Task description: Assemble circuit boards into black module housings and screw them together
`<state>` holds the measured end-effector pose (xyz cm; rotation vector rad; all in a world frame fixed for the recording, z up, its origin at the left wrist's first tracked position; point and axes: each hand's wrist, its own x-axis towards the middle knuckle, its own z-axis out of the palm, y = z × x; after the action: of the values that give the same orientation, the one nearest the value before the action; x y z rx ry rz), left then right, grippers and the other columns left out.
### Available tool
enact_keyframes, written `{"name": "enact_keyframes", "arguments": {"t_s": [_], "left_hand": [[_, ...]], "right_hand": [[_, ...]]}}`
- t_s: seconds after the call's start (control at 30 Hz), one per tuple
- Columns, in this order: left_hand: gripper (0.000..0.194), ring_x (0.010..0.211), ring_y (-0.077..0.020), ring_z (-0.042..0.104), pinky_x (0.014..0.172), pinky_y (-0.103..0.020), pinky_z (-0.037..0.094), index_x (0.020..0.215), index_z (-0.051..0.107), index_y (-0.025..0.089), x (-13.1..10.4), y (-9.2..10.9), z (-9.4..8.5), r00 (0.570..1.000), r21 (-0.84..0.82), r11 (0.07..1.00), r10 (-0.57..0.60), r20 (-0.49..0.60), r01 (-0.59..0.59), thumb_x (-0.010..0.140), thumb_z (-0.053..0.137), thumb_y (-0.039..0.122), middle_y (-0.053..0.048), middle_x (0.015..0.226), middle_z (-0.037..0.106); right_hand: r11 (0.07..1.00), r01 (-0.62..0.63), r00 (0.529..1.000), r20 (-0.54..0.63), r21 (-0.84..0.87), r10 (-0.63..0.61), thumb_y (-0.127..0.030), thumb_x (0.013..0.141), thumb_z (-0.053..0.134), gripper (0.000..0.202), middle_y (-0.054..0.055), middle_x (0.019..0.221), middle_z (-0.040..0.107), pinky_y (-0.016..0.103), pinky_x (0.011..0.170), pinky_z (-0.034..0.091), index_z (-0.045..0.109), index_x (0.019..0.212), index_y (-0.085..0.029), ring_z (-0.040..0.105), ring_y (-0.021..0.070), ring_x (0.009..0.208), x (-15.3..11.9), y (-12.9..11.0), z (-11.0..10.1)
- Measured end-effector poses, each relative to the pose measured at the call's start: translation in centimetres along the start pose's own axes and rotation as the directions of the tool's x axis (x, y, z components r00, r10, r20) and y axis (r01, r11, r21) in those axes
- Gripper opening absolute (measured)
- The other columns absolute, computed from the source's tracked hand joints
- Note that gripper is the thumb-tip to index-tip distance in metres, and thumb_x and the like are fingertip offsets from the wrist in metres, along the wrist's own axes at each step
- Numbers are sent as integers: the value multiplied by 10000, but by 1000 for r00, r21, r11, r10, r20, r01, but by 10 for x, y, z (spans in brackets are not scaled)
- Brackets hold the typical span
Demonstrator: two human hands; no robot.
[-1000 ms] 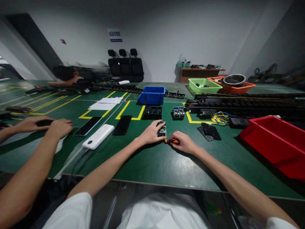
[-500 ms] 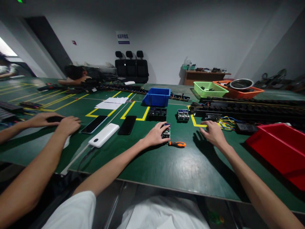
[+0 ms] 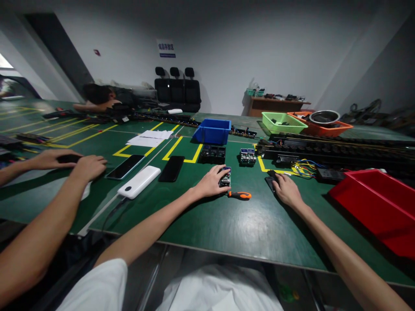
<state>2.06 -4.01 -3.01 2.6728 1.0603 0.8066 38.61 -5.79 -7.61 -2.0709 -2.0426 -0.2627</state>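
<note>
My left hand point(image 3: 212, 181) is closed around the edge of a small circuit board point(image 3: 226, 177) on the green table, fingers along the far side and thumb on the near side. The palm hides part of the board. An orange and black screwdriver point(image 3: 240, 195) lies just below it, its tip out of sight near the thumb. To the right, my right hand point(image 3: 287, 190) is low over the table with its fingers bent and apart. A dark patch shows at its fingertips; I cannot tell whether that is only shadow. Beyond are a small electronic module point(image 3: 247, 157) and black modules point(image 3: 213, 153).
A red bin point(image 3: 372, 203) stands at the right, a blue bin point(image 3: 212, 131) farther back. Long black assemblies with wires point(image 3: 308, 149) lie at right. To the left are a white power bank point(image 3: 139, 182), two phones point(image 3: 171, 169) and a co-worker's hands point(image 3: 90, 167) around a dark object.
My right hand has come down toward the table, its shadow drawing in under it. My left hand stays on the circuit board. The camera view has shifted slightly.
</note>
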Motion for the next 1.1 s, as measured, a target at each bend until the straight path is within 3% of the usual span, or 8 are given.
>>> {"name": "enact_keyframes", "arguments": {"t_s": [0.27, 0.4, 0.5, 0.77, 0.93, 1.1], "left_hand": [[710, 1338, -274, 339, 1122, -457, 316, 1366, 419, 236, 0, 0, 0, 1000, -2, 1000, -9, -4, 9, 743, 649, 487, -105, 1435, 360], [710, 1337, -271, 341, 1123, -449, 317, 1368, 417, 240, -1, -1, 1, 1000, -2, 1000, -8, -12, 8, 743, 650, 482, -103, 1435, 360], [710, 1336, -269, 338, 1124, -434, 320, 1368, 417, 228, -1, -2, 1, 1000, 2, 1000, 0, -14, 0, 748, 639, 493, -106, 1436, 356], [709, 1333, -273, 339, 1120, -441, 323, 1366, 416, 232, 0, -2, 1, 1000, 1, 1000, -6, -5, 6, 748, 635, 502, -104, 1432, 361], [705, 1328, -278, 344, 1115, -442, 329, 1359, 421, 227, -1, -1, 1, 1000, -5, 1000, -4, -9, 4, 744, 642, 491, -107, 1427, 364], [701, 1316, -285, 360, 1105, -458, 338, 1342, 431, 223, -1, -2, 1, 1000, -35, 999, 4, -30, -5, 730, 658, 480, -112, 1409, 379]], "right_hand": [[997, 57, 997, -61, 48, -54, -307, 932, 330, 418, 171, 1264, 567, 381, 979, 386, 541, 1235, -110, 505, 265, 1180, 12, -33, -5], [1000, -11, 1000, -9, 15, 12, -369, 908, 396, 342, 131, 1058, 665, 347, 758, 450, 622, 1096, -196, 590, 271, 992, 17, -43, -20], [998, -51, 999, -6, -33, 50, -411, 882, 439, 325, 135, 936, 681, 328, 663, 419, 649, 1000, -193, 594, 276, 908, 19, -45, -29], [992, -124, 980, -159, -12, 120, -446, 818, 497, 345, 110, 947, 691, 349, 737, 386, 658, 971, -182, 577, 277, 910, 28, -33, -32], [990, -109, 990, -96, -85, 101, -398, 853, 468, 300, 105, 854, 692, 299, 608, 339, 662, 927, -182, 607, 237, 754, 30, -40, -39], [978, -14, 971, -235, -208, -36, -291, 892, 421, 264, 129, 873, 682, 290, 580, 287, 633, 908, -135, 606, 233, 793, 29, -59, -54]]}}
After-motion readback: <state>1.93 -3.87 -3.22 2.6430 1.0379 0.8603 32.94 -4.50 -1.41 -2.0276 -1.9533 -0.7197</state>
